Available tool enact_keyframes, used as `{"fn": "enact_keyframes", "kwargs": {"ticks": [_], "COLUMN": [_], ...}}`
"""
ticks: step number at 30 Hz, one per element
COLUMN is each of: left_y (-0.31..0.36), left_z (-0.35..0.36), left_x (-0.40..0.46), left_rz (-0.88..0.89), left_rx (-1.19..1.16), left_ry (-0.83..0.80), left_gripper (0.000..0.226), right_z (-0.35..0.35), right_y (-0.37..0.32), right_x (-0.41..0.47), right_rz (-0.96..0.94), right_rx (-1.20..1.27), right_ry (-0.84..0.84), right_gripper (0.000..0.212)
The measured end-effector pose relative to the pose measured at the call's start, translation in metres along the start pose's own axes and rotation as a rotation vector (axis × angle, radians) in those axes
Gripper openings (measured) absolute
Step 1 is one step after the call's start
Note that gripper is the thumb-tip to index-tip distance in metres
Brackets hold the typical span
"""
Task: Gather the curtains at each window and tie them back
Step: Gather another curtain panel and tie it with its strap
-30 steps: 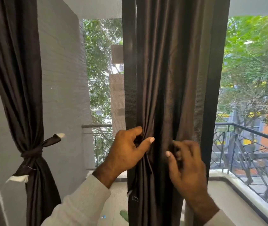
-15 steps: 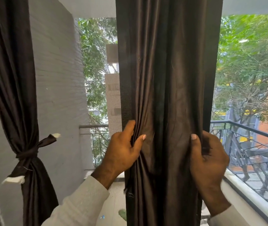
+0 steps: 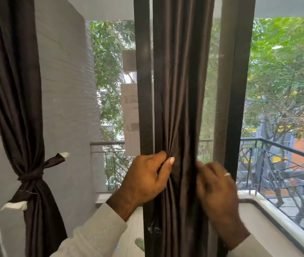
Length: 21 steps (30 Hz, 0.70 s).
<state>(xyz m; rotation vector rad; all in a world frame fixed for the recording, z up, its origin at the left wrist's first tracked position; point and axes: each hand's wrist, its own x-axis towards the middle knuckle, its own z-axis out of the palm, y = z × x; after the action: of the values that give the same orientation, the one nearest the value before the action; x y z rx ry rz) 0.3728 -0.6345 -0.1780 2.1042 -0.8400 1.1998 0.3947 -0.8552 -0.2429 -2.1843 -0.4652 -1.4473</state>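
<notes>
1. Two dark brown satin curtains hang in view; the left curtain [image 3: 16, 101] falls beside a grey textured wall [image 3: 66, 101] and is already cinched at its waist by a knotted strip of the same dark fabric with frayed white ends [image 3: 34, 175].
2. A black vertical window frame post [image 3: 143, 89] stands just left of the middle curtain [image 3: 180, 86], which hangs in tight vertical folds at centre.
3. The left hand [image 3: 145, 180], in a pale grey sleeve [image 3: 95, 236], grips the middle curtain's left edge; thumb and fingers are curled in on a pinch of folds.
4. The right hand [image 3: 216, 188] is blurred; its fingers curl round the curtain's right edge, holding the cloth, so the fabric is bunched between both hands.
5. A black metal balcony railing [image 3: 280, 164] runs at right, beyond the glass; green trees [image 3: 284, 75] rise behind it.
</notes>
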Motion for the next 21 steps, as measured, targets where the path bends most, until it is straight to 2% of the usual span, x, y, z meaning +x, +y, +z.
{"fn": "enact_keyframes", "kwargs": {"ticks": [2,3,5,7,12,16,19,21], "left_y": [-0.001,0.0,0.002,0.005,0.004,0.005,0.003,-0.003], "left_z": [-0.005,-0.006,-0.006,-0.004,-0.001,-0.003,0.001,0.003], "left_x": [0.001,0.001,0.003,0.004,0.002,0.0,-0.001,-0.001], "left_rz": [-0.001,-0.001,0.01,0.023,0.012,0.009,-0.007,-0.052], "left_rx": [0.052,0.065,0.078,0.071,-0.003,-0.013,0.058,0.015], "left_ry": [0.024,0.025,0.015,-0.01,-0.081,-0.11,-0.068,-0.035], "left_gripper": [0.039,0.04,0.04,0.04,0.042,0.048,0.047,0.042], "right_z": [-0.005,-0.006,-0.001,0.007,0.013,0.017,0.011,0.003], "right_y": [0.012,0.009,-0.008,-0.021,-0.026,-0.025,-0.022,-0.021], "right_x": [0.01,0.008,-0.006,-0.019,-0.029,-0.029,-0.017,-0.011], "right_rz": [0.131,0.098,-0.116,-0.27,-0.366,-0.331,-0.38,-0.322], "right_rx": [-0.042,-0.085,-0.139,-0.092,0.069,0.11,0.169,0.29], "right_ry": [0.072,0.087,0.08,0.023,-0.008,-0.128,-0.222,-0.191], "right_gripper": [0.044,0.042,0.04,0.04,0.037,0.047,0.041,0.032]}}
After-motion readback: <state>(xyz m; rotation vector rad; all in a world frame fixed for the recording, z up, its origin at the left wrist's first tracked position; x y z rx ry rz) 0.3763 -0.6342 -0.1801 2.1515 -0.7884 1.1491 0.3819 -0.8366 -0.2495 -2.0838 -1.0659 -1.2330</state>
